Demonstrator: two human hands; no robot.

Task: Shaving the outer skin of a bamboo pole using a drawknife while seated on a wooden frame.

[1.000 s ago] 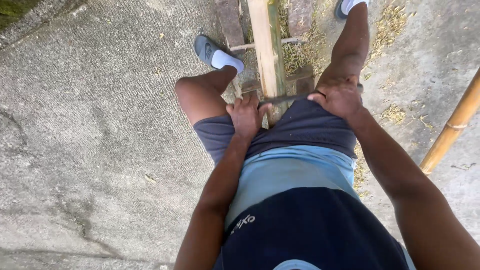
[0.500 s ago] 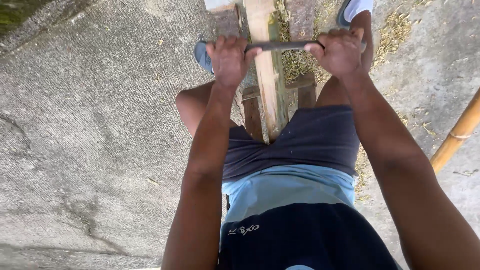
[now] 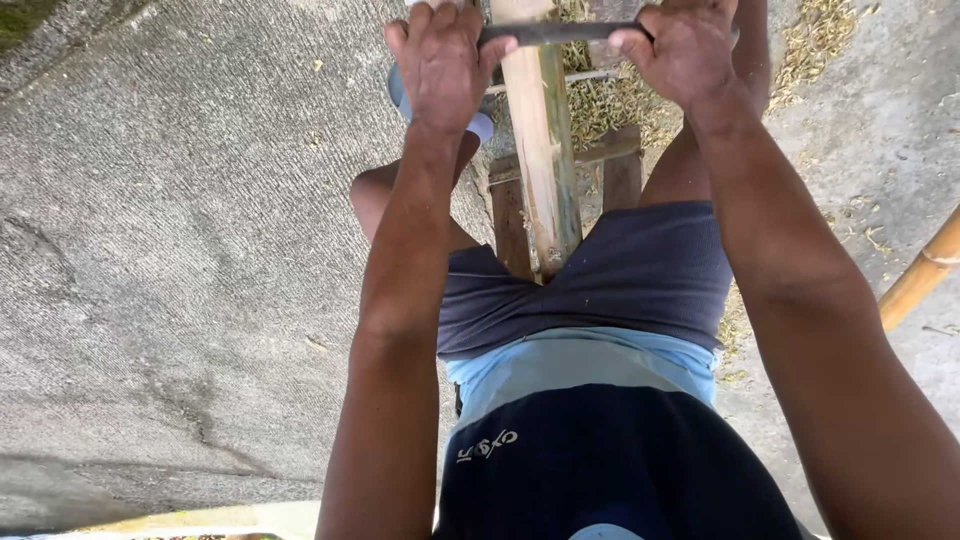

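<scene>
Two hands on one tool: left hand (image 3: 440, 60) clenched round the left end of a dark, narrow metal blade (image 3: 565, 32), right hand (image 3: 685, 50) clenched round the right end, knuckles up, fingers wrapped fully under. Blade laid crosswise over a pale bamboo strip (image 3: 540, 150), near the far end of the wooden bench (image 3: 620, 175) straddled between the knees. Strip running lengthwise along the middle of the bench, near end tucked against the dark shorts (image 3: 640, 280).

Probably a stiff, thin, fairly light blade (a drawknife by the look of it, though the edge itself cannot be made out), best gripped exactly as here, at both ends, well clear of the middle span. Bamboo likely hard, smooth and a little slippery on its pale skin, rigid along its length yet prone to splitting with the grain; splintery edges likely. Safest hold on the strip: flat faces, not the cut edges.

Dry shavings (image 3: 610, 100) scattered beyond the bench on grey concrete (image 3: 200, 250). Another bamboo pole (image 3: 920, 270) leaning in at the right edge.
</scene>
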